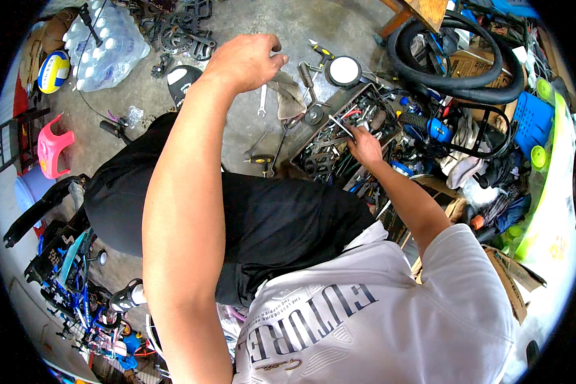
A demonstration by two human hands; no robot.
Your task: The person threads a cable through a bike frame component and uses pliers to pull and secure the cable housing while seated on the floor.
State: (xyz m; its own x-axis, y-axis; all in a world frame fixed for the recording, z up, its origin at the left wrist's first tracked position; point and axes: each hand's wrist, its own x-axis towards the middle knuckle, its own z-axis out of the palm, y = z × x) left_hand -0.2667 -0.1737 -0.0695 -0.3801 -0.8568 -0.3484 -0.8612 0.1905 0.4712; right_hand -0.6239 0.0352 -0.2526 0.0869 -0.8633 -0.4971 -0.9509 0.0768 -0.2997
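My left hand [253, 63] hangs over the floor, thumb and forefinger apart, with nothing visible between them. Below it lie a metal wrench [262, 101] and a grey-brown rag [290, 101]. My right hand [366, 147] is closed on a slim silver metal rod-like tool [340, 125]; its exact kind does not show. This hand is over a tool box [299, 153] crowded with loose metal tools and parts. Near the box stand a dark-handled metal tool [308, 77] and a round white-topped container [344, 71]. More wrenches and a yellow-black tool [258, 159] lie by my knee.
Black tyres [403, 64] and a blue plastic basket [534, 121] crowd the right side. Bicycle cranks [176, 35] and a pack of bottles [109, 54] are at the far left. A pink stool [54, 147] and bicycle parts [77, 294] stand left.
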